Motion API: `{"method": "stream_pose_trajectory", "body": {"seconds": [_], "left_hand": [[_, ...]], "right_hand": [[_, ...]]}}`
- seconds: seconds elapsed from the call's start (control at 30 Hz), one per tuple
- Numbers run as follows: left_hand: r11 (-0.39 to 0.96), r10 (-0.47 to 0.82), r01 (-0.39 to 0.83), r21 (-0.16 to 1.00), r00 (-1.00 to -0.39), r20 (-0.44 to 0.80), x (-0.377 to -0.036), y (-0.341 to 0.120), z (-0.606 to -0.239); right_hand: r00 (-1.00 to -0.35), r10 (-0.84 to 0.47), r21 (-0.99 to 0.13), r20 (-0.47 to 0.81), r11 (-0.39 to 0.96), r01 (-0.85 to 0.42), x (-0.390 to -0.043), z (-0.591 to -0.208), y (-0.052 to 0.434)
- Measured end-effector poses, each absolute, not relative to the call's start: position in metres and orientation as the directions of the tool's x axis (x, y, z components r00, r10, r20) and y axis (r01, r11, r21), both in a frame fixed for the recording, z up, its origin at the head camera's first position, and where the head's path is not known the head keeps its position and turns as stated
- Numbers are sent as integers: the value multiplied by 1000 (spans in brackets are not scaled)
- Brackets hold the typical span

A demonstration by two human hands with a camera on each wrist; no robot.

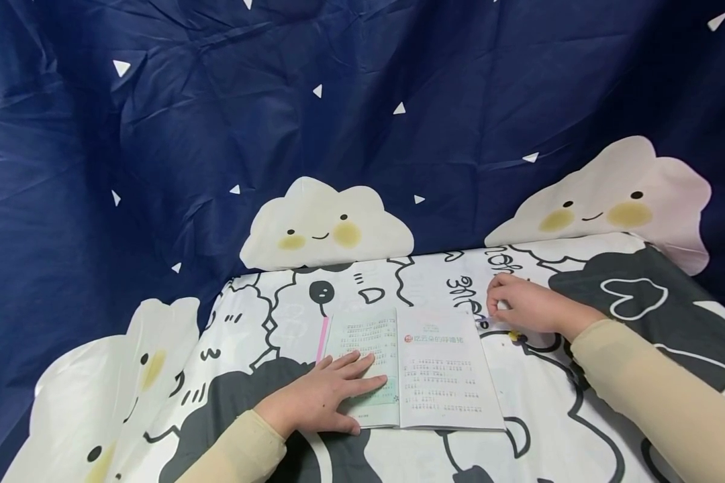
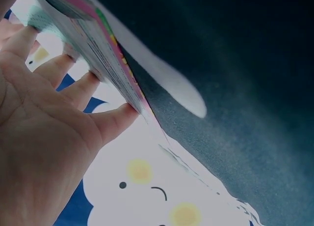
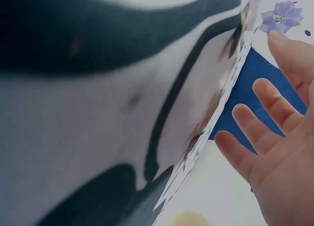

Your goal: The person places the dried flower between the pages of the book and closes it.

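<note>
On the table, the left hand [image 1: 326,396] lies flat, fingers straight, pinning the open book [image 1: 413,369], while the right hand [image 1: 522,305] rests loosely curled beside its top corner, seemingly empty; turning a page would call for a fingertip pinch.

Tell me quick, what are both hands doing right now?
Left hand: open, fingers flat, pressing on the left page of the open book.
Right hand: resting on the patterned cloth beside the book; whether it holds anything cannot be told.

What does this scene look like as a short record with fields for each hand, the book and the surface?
left hand: flat on the left page, fingers straight
right hand: on the cloth beside the book's top right corner, fingers curled; whether it holds anything cannot be told
book: open, lying flat
surface: cartoon-print cloth
</note>
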State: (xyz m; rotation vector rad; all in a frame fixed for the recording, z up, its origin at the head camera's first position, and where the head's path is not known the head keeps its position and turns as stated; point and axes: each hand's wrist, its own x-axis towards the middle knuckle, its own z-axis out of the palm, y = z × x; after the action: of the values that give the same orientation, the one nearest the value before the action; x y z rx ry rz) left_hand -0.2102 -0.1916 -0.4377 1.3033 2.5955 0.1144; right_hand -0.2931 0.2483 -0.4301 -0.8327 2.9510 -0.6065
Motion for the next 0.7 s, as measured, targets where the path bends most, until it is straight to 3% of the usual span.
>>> {"method": "stream_pose_trajectory", "body": {"seconds": [0.43,0.7], "left_hand": [[606,794,774,183,-579,-182,-210,-192,-438],[603,797,776,184,-578,-174,-210,-192,-438]], "right_hand": [[-814,-536,-375,223,724,-579,-281,-417,220],[-807,-554,-364,206,722,-589,-279,-412,206]]}}
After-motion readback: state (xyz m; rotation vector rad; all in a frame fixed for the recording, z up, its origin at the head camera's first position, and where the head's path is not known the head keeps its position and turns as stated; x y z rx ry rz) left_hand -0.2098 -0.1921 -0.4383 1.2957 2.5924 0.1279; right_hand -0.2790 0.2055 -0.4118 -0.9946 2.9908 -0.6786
